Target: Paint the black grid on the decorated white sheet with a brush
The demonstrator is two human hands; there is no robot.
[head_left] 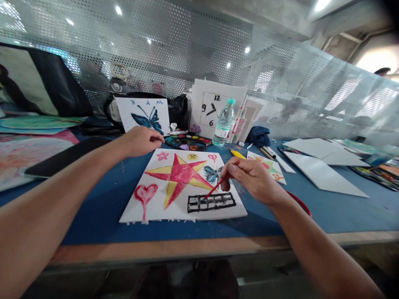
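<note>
R hand (249,176) fingers pinched on red brush (217,187) at blk grid (212,202), part-filled, on white board (173,214) on tbl (93,226); star (183,174) etc. look done; L hand (140,141) fingers curled, can't tell if holding anything

The table (336,211) has a blue top and a wooden front edge (168,253). The star painting (183,187) lies flat towards that edge, with a palette (201,143) and an upright bottle (222,128) just behind it. At left a black panel (62,160) overlaps a pink painting (28,153); at right are a small painted card (282,176), a blue cloth (258,136) and a white board (326,176).
</note>
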